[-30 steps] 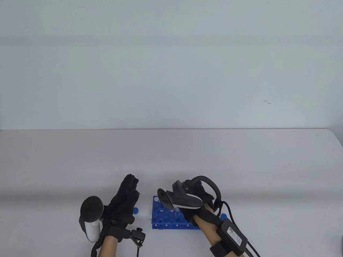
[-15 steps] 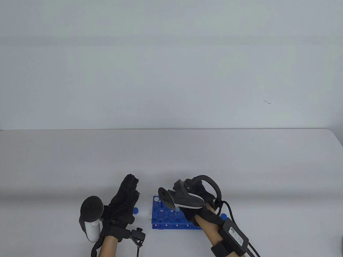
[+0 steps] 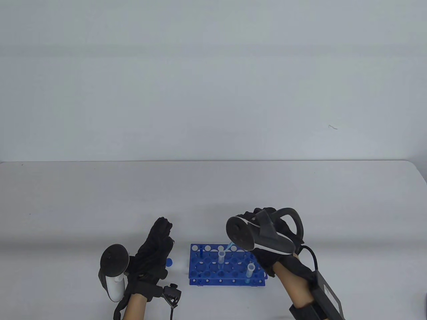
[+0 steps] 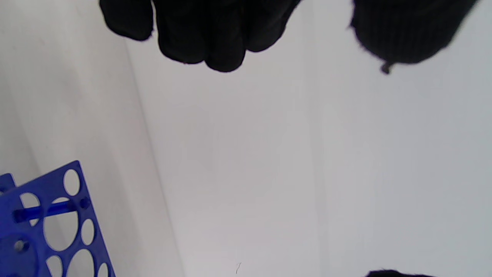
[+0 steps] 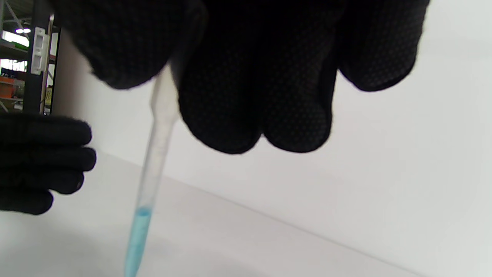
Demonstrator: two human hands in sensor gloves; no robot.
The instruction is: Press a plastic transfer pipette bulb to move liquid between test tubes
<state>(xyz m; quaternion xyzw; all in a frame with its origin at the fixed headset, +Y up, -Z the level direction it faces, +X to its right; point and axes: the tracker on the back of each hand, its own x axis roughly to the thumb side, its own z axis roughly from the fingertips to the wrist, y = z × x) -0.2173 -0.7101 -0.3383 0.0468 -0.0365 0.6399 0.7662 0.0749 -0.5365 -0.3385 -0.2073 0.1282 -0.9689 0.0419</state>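
Observation:
A blue test tube rack (image 3: 200,268) stands near the table's front edge and holds two clear tubes, one in the middle (image 3: 221,258) and one at the right (image 3: 250,268). My right hand (image 3: 249,216) hovers above the rack's back right and grips a plastic transfer pipette (image 5: 157,150) between thumb and curled fingers. The pipette's lower stem holds light blue liquid (image 5: 137,238). Its blue tip (image 3: 229,247) hangs just above and behind the middle tube. My left hand (image 3: 156,245) rests on the table left of the rack with straight fingers (image 4: 200,38) and holds nothing.
A blue cap (image 3: 169,262) lies on the table between my left hand and the rack. The rack's corner (image 4: 50,223) shows in the left wrist view. The white table (image 3: 213,193) stretches far behind, up to a pale wall.
My right hand has risen and moved right off the rack, bringing the pipette up, so both tubes now show. The left hand has stayed put.

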